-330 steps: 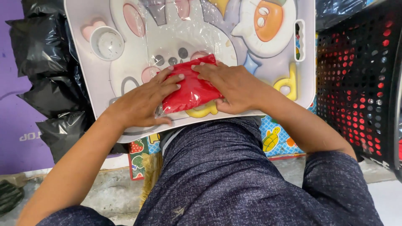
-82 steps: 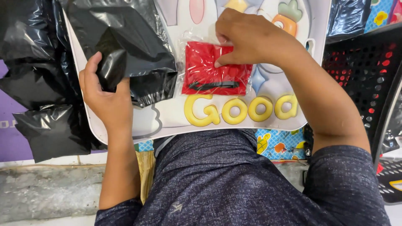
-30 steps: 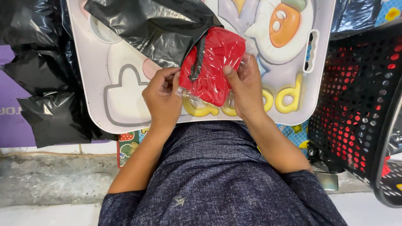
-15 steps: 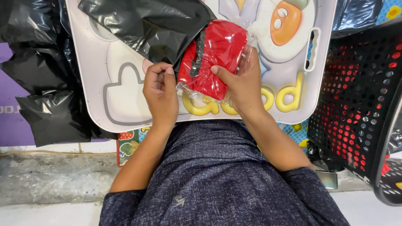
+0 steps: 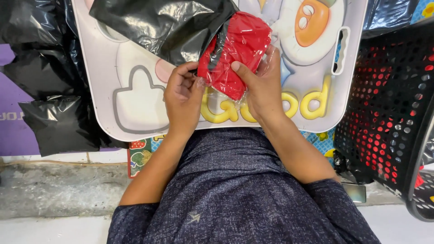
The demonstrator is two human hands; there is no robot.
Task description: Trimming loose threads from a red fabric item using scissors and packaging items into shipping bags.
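Cloth, red and folded, sealed in a clear crinkly film: that is the red packet (image 5: 237,52) both hands are on, and it sits up between them, lifted a little off the white tray (image 5: 135,108) that lies across the person's lap. The left hand (image 5: 183,97) pinches the packet's lower left corner, its fingers (image 5: 187,74) closed on a bit of loose film. The right hand (image 5: 262,90) cups the packet from the other side, thumb pressed flat across the red front and the remaining fingers wrapped behind, so both hands are gripping it. I'd judge it light and soft, giving under the thumb, with nothing in it to break. The film looks slick and shiny, so a grip on the wrapper alone could slide; the safer hold seems to be around the padded body, as the right hand has it. Just above the left fingers, a black plastic bag (image 5: 167,25) lies open-mouthed on the tray, its edge lapping over the packet's upper left side. More crumpled black bags (image 5: 54,122) are heaped well out to the left of the left hand. Under the fingers the tray carries raised yellow letters (image 5: 312,101), a grey-outlined shape below the left hand's far side, and an orange-and-white cartoon figure (image 5: 309,20) above the right hand. Far right of the right hand stands a black perforated basket (image 5: 389,104) showing red through its holes. A bright printed mat (image 5: 142,156) peeks from beneath the tray, near the left wrist.
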